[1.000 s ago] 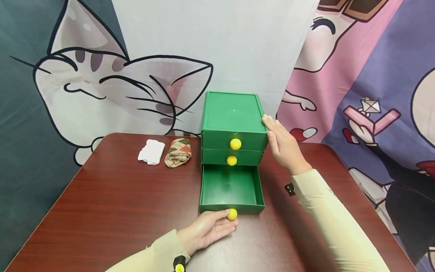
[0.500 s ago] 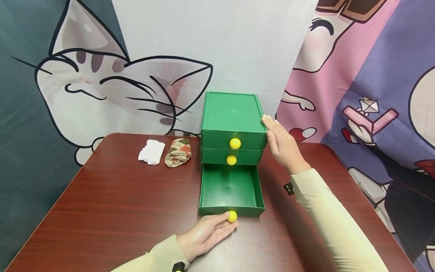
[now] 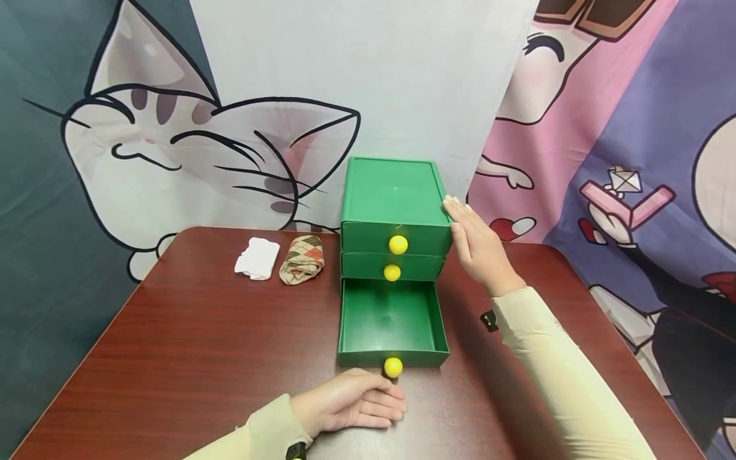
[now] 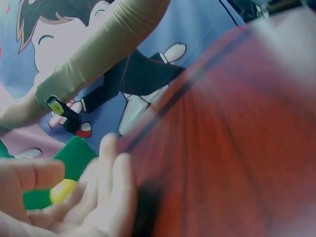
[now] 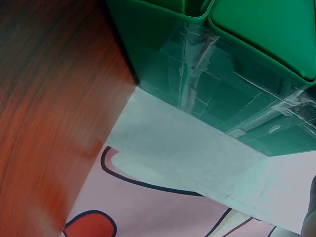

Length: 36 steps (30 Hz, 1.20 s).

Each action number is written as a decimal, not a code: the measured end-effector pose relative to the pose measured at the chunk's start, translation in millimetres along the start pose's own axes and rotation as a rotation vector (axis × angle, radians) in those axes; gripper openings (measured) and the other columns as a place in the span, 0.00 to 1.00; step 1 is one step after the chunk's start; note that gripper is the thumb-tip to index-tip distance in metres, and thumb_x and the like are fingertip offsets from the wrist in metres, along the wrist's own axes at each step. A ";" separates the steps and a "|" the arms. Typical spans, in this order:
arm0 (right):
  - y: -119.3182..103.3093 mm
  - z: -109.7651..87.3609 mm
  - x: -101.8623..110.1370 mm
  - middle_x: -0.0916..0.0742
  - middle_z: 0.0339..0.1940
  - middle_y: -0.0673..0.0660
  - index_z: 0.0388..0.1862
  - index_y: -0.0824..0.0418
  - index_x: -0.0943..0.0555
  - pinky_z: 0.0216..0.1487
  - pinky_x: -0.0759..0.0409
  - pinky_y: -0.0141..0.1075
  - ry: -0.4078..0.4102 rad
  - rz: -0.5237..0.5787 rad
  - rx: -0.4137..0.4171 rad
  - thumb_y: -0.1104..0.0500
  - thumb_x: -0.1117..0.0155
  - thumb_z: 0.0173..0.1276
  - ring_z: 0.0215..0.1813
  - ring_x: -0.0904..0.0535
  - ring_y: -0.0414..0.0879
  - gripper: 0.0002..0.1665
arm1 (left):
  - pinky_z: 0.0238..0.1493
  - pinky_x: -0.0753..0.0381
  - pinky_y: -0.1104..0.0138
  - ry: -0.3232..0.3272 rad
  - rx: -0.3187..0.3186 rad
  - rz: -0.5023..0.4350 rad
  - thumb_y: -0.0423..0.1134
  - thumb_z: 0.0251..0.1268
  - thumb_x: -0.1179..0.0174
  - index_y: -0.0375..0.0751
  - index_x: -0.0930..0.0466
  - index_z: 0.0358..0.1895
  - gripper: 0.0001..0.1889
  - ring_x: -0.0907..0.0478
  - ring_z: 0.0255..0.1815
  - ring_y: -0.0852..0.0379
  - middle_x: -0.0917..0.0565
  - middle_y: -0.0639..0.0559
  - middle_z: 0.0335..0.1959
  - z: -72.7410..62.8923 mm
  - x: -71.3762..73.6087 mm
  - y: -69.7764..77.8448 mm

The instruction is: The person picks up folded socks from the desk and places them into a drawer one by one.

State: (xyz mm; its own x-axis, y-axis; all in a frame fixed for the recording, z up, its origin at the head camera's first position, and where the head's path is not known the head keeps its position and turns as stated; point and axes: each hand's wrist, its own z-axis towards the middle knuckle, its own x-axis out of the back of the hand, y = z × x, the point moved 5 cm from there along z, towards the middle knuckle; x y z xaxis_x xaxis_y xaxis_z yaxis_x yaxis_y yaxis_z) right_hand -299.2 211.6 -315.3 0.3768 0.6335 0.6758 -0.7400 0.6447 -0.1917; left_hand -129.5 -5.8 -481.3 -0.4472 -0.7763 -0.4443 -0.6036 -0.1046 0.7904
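A green drawer unit (image 3: 397, 190) with three drawers stands at the back of the table; its bottom drawer (image 3: 385, 319) is pulled out and nothing lies in it. Each drawer has a round yellow knob, the lowest knob (image 3: 393, 367) facing me. Just below that knob is my left hand (image 3: 356, 402), palm turned up and fingers loosely extended, holding nothing. In the left wrist view the lowest knob (image 4: 63, 191) shows beyond the blurred fingers. My right hand (image 3: 477, 246) rests with straight fingers against the unit's upper right side.
Left of the unit lie a folded white cloth (image 3: 257, 259) and a rolled argyle-patterned cloth bundle (image 3: 302, 260). The dark red wooden table (image 3: 218, 358) extends to the left and front. Clear tape (image 5: 197, 64) covers seams on the unit's side. Printed cartoon curtains hang behind.
The bottom drawer has slid slightly toward me. My left hand has let go of its knob and moved a little down, fingers spreading out. The right hand has stayed in place.
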 end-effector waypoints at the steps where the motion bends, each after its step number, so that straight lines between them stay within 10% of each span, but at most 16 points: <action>1: 0.3 -0.1 -0.1 0.25 0.73 0.62 0.74 0.67 0.30 0.80 0.45 0.41 -0.001 0.000 -0.002 0.61 0.55 0.82 0.77 0.35 0.54 0.25 | 0.49 0.13 0.60 -0.014 -0.007 0.040 0.40 0.74 0.46 0.27 0.20 0.54 0.18 0.13 0.43 0.53 0.12 0.38 0.46 -0.9 -1.2 3.0; 9: 2.3 -1.3 -2.2 0.25 0.74 0.62 0.74 0.67 0.31 0.80 0.45 0.41 -0.002 -0.002 0.002 0.61 0.55 0.83 0.75 0.33 0.60 0.26 | 0.50 0.14 0.61 -0.121 -0.256 0.339 0.37 0.77 0.47 0.25 0.21 0.54 0.16 0.15 0.44 0.55 0.13 0.42 0.46 -18.2 -6.0 58.5; 13: 1.8 -1.4 -1.6 0.25 0.73 0.62 0.74 0.67 0.30 0.80 0.45 0.41 0.005 -0.001 0.010 0.61 0.55 0.83 0.75 0.32 0.61 0.26 | 0.54 0.15 0.51 -0.064 -0.424 0.489 0.36 0.78 0.47 0.26 0.20 0.53 0.14 0.15 0.46 0.47 0.14 0.36 0.46 -30.7 2.5 92.3; 26: 2.6 -2.0 -1.1 0.25 0.73 0.62 0.74 0.67 0.30 0.80 0.43 0.42 0.029 -0.002 0.019 0.61 0.55 0.82 0.76 0.32 0.58 0.25 | 0.43 0.18 0.70 0.631 -0.756 0.808 0.31 0.74 0.46 0.35 0.18 0.50 0.10 0.13 0.42 0.47 0.11 0.41 0.41 -43.4 81.4 167.8; 32: 2.2 -2.0 -2.6 0.25 0.73 0.62 0.74 0.67 0.30 0.80 0.44 0.42 0.022 0.005 0.024 0.64 0.54 0.81 0.75 0.32 0.60 0.26 | 0.40 0.21 0.69 0.897 -0.762 0.815 0.32 0.74 0.47 0.34 0.19 0.52 0.11 0.15 0.45 0.44 0.12 0.39 0.46 -34.5 127.9 178.7; 36: 2.6 -2.0 -2.1 0.25 0.73 0.62 0.74 0.67 0.30 0.80 0.44 0.42 0.028 0.007 0.029 0.64 0.54 0.81 0.74 0.31 0.61 0.26 | 0.56 0.22 0.55 0.984 -0.717 0.839 0.31 0.72 0.48 0.31 0.21 0.57 0.15 0.18 0.53 0.42 0.15 0.36 0.52 -24.9 154.2 184.2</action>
State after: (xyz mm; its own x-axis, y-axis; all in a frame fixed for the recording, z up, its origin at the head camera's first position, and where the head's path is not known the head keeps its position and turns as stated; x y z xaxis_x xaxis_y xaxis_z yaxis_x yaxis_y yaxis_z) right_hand -300.8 212.8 -318.6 0.3867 0.6500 0.6542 -0.7583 0.6278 -0.1755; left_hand -293.1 -160.2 -393.7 0.3013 -0.8332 0.4637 0.1781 0.5269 0.8310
